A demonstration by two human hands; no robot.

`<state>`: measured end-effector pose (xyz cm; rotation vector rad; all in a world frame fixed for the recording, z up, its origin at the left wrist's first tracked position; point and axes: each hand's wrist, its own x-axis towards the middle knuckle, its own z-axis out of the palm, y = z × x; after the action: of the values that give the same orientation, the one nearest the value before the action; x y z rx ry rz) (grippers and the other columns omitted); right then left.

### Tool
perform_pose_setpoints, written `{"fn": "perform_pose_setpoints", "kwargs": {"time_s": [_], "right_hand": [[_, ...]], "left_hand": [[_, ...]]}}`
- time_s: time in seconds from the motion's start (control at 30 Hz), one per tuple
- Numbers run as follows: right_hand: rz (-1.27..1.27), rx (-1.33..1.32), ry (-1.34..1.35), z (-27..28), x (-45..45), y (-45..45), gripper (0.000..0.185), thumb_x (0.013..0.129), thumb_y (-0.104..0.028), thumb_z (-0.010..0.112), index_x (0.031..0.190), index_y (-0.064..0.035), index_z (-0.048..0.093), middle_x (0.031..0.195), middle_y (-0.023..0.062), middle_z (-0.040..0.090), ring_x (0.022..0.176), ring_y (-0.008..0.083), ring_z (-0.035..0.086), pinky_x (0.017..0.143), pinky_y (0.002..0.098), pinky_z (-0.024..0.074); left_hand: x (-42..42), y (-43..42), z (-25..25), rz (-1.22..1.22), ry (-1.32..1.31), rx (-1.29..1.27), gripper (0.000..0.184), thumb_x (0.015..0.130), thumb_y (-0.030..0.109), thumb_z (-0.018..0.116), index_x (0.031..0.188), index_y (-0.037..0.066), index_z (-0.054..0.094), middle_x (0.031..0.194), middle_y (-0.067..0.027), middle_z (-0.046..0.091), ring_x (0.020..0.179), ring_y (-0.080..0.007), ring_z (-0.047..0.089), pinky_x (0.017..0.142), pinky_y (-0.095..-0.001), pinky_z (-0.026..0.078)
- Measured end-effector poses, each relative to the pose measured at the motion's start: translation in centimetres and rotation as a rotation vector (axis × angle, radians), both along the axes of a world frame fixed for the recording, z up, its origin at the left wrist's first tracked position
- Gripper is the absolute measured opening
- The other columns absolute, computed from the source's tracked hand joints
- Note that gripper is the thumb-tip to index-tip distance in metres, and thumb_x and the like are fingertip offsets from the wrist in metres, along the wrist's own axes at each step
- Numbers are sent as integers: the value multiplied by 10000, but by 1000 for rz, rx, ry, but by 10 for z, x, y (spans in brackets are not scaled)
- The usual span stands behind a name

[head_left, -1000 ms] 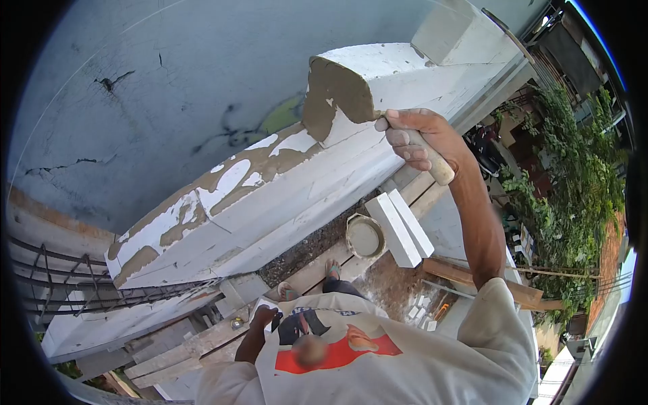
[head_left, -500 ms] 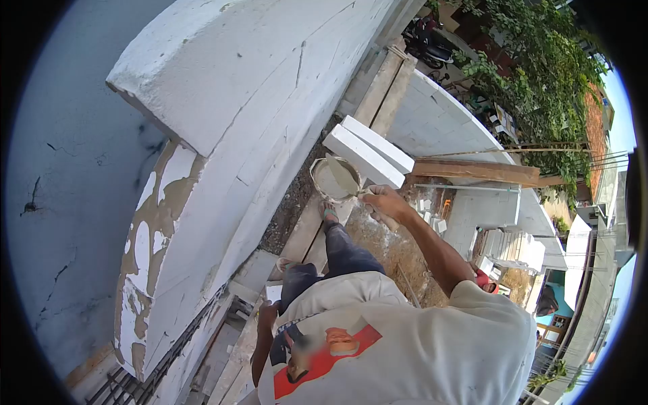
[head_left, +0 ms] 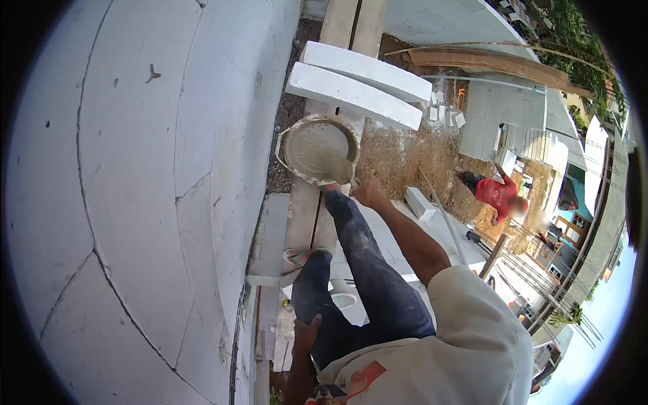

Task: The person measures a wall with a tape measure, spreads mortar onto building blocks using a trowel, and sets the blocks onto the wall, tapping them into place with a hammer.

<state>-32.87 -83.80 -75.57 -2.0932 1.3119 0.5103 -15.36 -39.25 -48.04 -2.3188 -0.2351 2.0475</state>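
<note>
My right hand (head_left: 368,189) is closed around a trowel at the bucket's near rim. The trowel's blade (head_left: 343,167) is coated with wet grey mortar and sits low inside the bucket. The round bucket (head_left: 286,143) stands on the planks by my foot, with grey mortar (head_left: 314,145) in it. My left hand (head_left: 307,332) lies against my left thigh, fingers partly visible and apparently holding nothing. Just beyond the bucket, two long white blocks (head_left: 364,71) lie side by side across the planks.
A tall white block wall (head_left: 148,202) rises close on my left. I stand on narrow scaffold planks (head_left: 304,216). Below on the right are bare ground, a single white block (head_left: 420,202), a wooden beam (head_left: 493,64) and a person in a red shirt (head_left: 498,196).
My view has tipped down and closer to the bucket. The trowel blade, raised above the mortar before, is now lower in the bucket. My left hand now lies at my thigh.
</note>
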Motion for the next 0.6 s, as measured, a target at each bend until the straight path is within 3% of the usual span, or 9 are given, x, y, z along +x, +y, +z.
{"fn": "perform_pose_setpoints", "kwargs": {"time_s": [0.07,0.13,0.2,0.23,0.33,0.4,0.47,0.53,0.6], "right_hand": [[-13,41,-4,-18,8,-17,479,849,-388,743,1208,-72,757,1209,241,698,1222,437,605,1043,541,494],[-31,69,-14,-33,24,-33,493,853,-419,771,1211,-80,755,1251,235,682,1185,444,607,1053,504,480],[11,55,-209,-54,33,-42,442,860,-349,788,1231,-111,756,1171,211,687,1135,423,605,1040,533,469],[-68,193,-158,-59,39,-47,499,852,-329,805,1299,-123,727,1219,204,654,1206,400,565,1056,558,449],[-27,135,-48,-67,44,-54,528,846,-368,788,1306,-125,699,1246,146,634,1237,356,534,1060,505,417],[-29,90,-36,-63,40,-80,642,833,-334,820,1397,-101,619,1316,157,588,1255,383,517,1063,506,421],[-90,-121,-151,-56,42,-129,774,813,-288,854,1482,-81,526,1372,182,528,1281,411,495,1082,513,419],[-144,-271,-140,-54,48,-190,1001,766,-307,889,1581,-37,375,1444,234,486,1348,451,452,1155,547,382],[-126,-394,-95,-61,54,-248,1187,693,-298,945,1629,-35,263,1480,250,458,1406,445,416,1206,540,349]], "left_hand": [[-11,-29,-8,-147,-68,68,1100,845,588,823,1493,-180,374,1428,-337,564,1314,-397,591,1119,-456,460],[-13,-55,-13,-151,-89,145,1299,779,630,852,1519,-229,217,1495,-452,435,1418,-523,471,1182,-519,413],[-17,-48,-25,-147,-44,129,1329,771,646,853,1529,-225,195,1501,-447,433,1430,-530,454,1188,-520,408],[-18,-43,-30,-139,-4,105,1359,763,662,854,1540,-221,174,1506,-442,430,1443,-536,438,1194,-522,403],[-13,-61,-31,-156,128,235,1453,736,708,850,1560,-220,94,1561,-454,344,1485,-529,387,1212,-513,391],[-7,-91,-19,-133,158,253,1474,724,729,845,1566,-214,87,1586,-448,305,1504,-512,367,1218,-509,384],[-8,-106,-26,-104,180,261,1495,713,751,840,1573,-207,80,1612,-442,267,1523,-495,347,1223,-505,377],[-17,-92,-31,-192,128,339,1361,678,601,937,1587,-119,223,1629,-347,323,1498,-469,392,1200,-541,385],[-37,-30,-44,-191,128,260,1400,698,652,900,1598,-135,170,1650,-352,272,1532,-475,322,1231,-518,340]]}}
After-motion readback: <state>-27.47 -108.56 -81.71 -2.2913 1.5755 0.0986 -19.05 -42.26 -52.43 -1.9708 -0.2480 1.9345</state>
